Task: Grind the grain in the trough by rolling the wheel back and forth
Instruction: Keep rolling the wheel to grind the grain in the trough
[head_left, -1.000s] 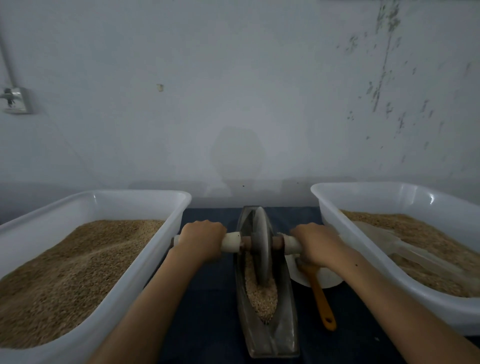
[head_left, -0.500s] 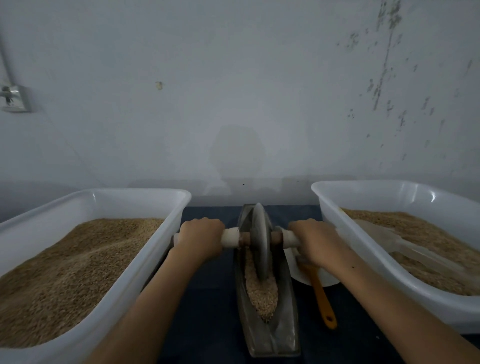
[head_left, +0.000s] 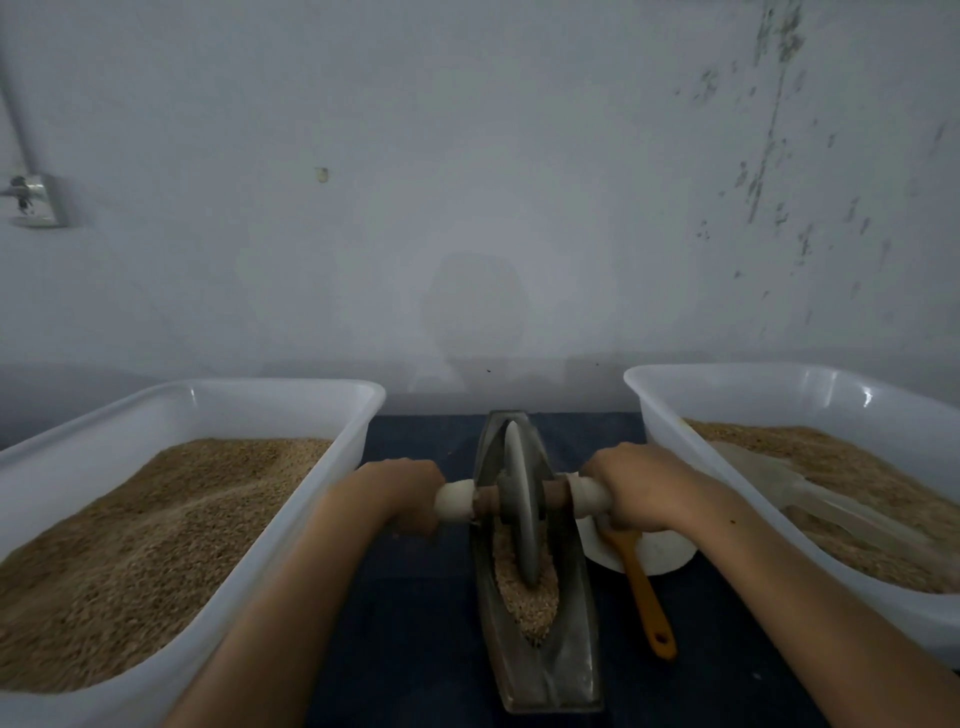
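A narrow, boat-shaped metal trough (head_left: 569, 670) lies lengthwise on the dark table between two tubs. Tan grain (head_left: 524, 608) fills its near and middle part. A thin grey stone wheel (head_left: 521, 514) stands upright in the trough, its lower edge in the grain. A wooden axle with white handle ends (head_left: 457, 501) runs through the wheel. My left hand (head_left: 402, 493) grips the left handle. My right hand (head_left: 631, 488) grips the right handle. Both fists hide the outer ends of the handles.
A white tub (head_left: 291, 525) heaped with grain stands on the left. Another white tub (head_left: 670, 447) on the right holds grain and a clear plastic scoop (head_left: 769, 473). An orange-handled brush (head_left: 647, 603) lies across a white dish (head_left: 662, 556) beside the trough. A wall is close behind.
The wheel has rolled away from me along the trough toward its far end, and both hands went forward with the handles. More grain now shows behind the wheel.
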